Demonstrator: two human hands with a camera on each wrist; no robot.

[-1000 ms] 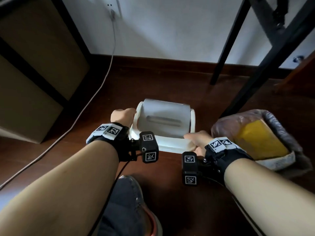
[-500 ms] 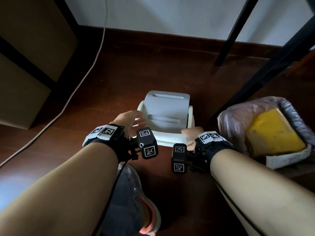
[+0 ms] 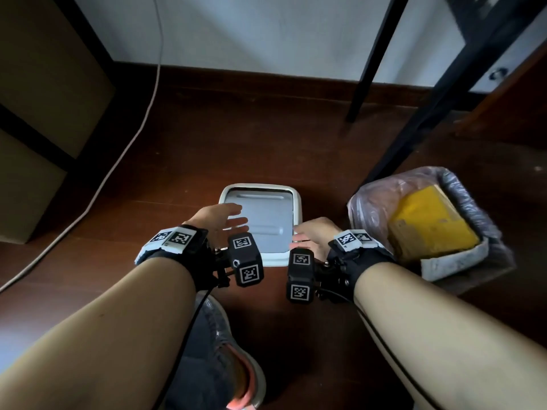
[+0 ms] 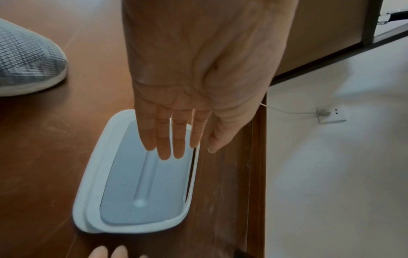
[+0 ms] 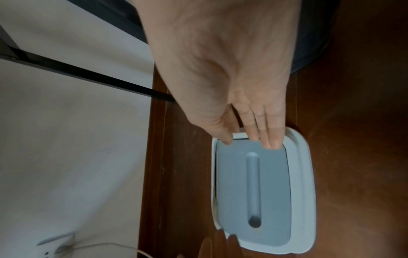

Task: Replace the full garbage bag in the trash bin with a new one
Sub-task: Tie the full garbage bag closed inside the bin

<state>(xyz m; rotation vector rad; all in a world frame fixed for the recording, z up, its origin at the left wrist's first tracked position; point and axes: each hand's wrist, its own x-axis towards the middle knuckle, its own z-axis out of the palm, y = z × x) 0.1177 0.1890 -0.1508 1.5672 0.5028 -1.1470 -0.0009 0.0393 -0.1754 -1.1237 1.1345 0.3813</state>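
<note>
A white-rimmed bin lid (image 3: 260, 261) with a grey flap (image 3: 266, 220) lies flat on the brown floor in front of me. My left hand (image 3: 232, 218) hovers over its left side, fingers (image 4: 163, 139) straight and holding nothing. My right hand (image 3: 305, 236) is at the lid's right edge, fingers (image 5: 262, 132) straight, tips at the rim (image 5: 298, 157); I cannot tell whether they touch it. To the right stands the full translucent garbage bag (image 3: 373, 202), open at the top, with a yellow box (image 3: 426, 223) inside.
My grey and orange shoe (image 3: 225, 359) is on the floor just below the hands. Black table legs (image 3: 367, 69) rise behind the bag. A white cable (image 3: 142, 122) runs down the wall and across the floor at left, beside a tan cabinet (image 3: 44, 99).
Both hands held the lid tilted up a second ago. It now lies flat, and both hands have let go and opened over it.
</note>
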